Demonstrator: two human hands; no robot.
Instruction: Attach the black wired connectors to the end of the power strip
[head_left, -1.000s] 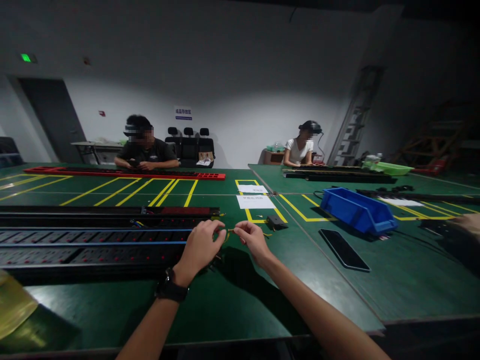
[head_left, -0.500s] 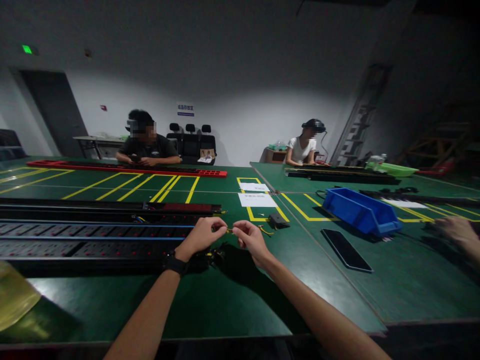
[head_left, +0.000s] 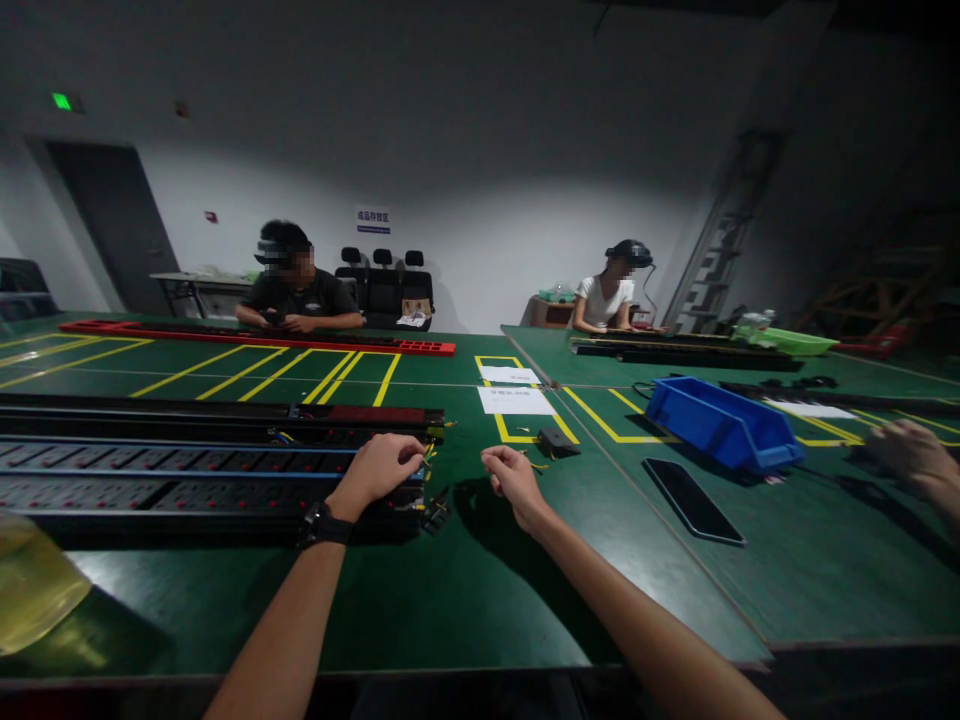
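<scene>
Over the right end of a long black socket strip [head_left: 247, 463] with a blue edge, my left hand [head_left: 381, 468] is closed in a pinch. Thin yellow wires [head_left: 430, 455] come out at its fingertips. My right hand [head_left: 514, 482] hovers over the green table, apart from the left, thumb and fingers pressed together; whatever they hold is too small to make out. A second black socket strip [head_left: 217, 497] lies nearer me, with a small black part [head_left: 436, 510] at its end. Behind my right hand are a small black box [head_left: 558, 441] and a yellow wire.
Right of me are a blue bin [head_left: 724, 425], a phone [head_left: 694, 500] and another person's hand [head_left: 911, 455]. White papers [head_left: 514, 401] lie ahead. Two people sit across the table, by a red rack [head_left: 420, 347] and black strips [head_left: 682, 352]. A yellowish container [head_left: 37, 585] stands front left.
My hands, fingertips together on a small wire before, have parted. The left moved left to the strip's end; the right shifted slightly right.
</scene>
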